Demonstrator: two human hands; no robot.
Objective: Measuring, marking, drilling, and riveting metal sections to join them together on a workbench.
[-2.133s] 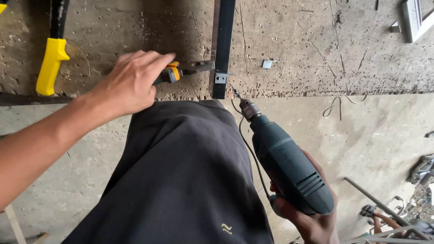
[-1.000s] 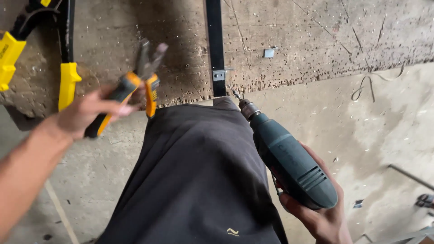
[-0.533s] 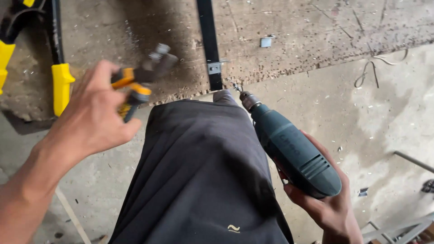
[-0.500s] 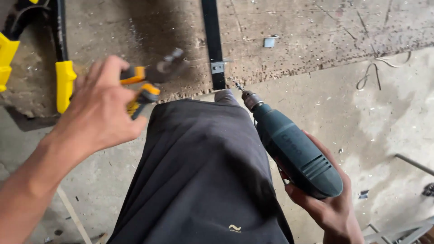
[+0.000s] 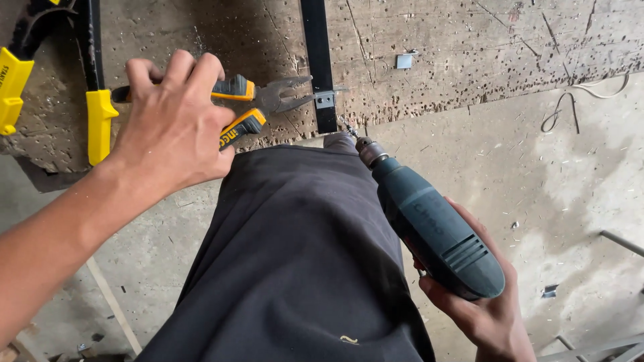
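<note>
My left hand (image 5: 173, 124) grips a pair of pliers (image 5: 258, 104) with orange and black handles. The open jaws point right, just short of a small metal bracket (image 5: 325, 100) on a black flat bar (image 5: 317, 53) that lies on a worn wooden board (image 5: 469, 53). My right hand (image 5: 484, 312) holds a dark teal power drill (image 5: 433, 224), lower right. Its bit points up and left toward the near end of the black bar. My leg in dark trousers (image 5: 295, 268) fills the middle of the view.
Yellow-handled clamps (image 5: 99, 124) lie on the board at the far left. A small metal plate (image 5: 404, 61) sits on the board right of the bar. A loose wire (image 5: 570, 107) lies on the concrete floor at right, metal rods (image 5: 620, 241) at the right edge.
My left hand picked the pliers up off the board, swung them up and left, then brought the jaws back right to the bracket. The drill stayed about where it was.
</note>
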